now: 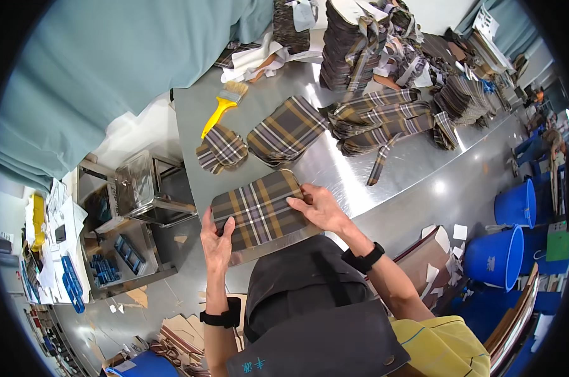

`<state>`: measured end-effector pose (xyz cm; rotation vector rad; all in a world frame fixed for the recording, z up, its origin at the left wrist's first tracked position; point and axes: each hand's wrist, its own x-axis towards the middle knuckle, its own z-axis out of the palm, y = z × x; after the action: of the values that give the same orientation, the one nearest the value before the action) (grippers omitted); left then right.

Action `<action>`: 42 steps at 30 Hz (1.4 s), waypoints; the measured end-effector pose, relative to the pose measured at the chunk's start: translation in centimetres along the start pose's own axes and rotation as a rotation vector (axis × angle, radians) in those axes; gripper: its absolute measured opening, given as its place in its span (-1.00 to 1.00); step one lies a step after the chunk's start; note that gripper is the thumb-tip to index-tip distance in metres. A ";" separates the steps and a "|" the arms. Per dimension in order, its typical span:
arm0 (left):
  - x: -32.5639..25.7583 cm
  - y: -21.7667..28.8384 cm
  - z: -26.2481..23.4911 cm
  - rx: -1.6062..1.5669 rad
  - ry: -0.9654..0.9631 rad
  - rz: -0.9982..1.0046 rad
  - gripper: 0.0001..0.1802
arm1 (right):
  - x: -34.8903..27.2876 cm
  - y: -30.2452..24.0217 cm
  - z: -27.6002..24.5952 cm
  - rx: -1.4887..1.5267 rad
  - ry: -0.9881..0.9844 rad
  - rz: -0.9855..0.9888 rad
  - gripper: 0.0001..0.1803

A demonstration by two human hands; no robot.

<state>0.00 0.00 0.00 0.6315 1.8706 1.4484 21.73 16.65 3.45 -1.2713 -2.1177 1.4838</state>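
Note:
Near the front edge of the metal table, my two hands hold a plaid fabric panel in brown, ochre, white and black, with rounded corners. My left hand grips its left end, thumb on top. At the right end my right hand is closed on it with the thumb on top; the fingers underneath are hidden. Just beyond lie a pile of larger plaid pieces and a smaller pile of plaid pieces. A flat brush with a yellow handle rests against the smaller pile.
Bundled plaid strips and a tall stack of dark pieces stand farther back. A blue-green curtain hangs at the left, above a metal rack. Blue bins stand on the right, near scraps on the floor.

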 end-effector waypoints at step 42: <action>7.2 7.7 5.2 0.694 -0.510 0.391 -0.38 | -4.4 1.8 3.3 0.685 -0.408 0.419 -0.36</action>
<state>-1.03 10.55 5.02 1.6016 1.8558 0.6915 23.07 11.36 1.58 -1.2380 -1.3199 2.5327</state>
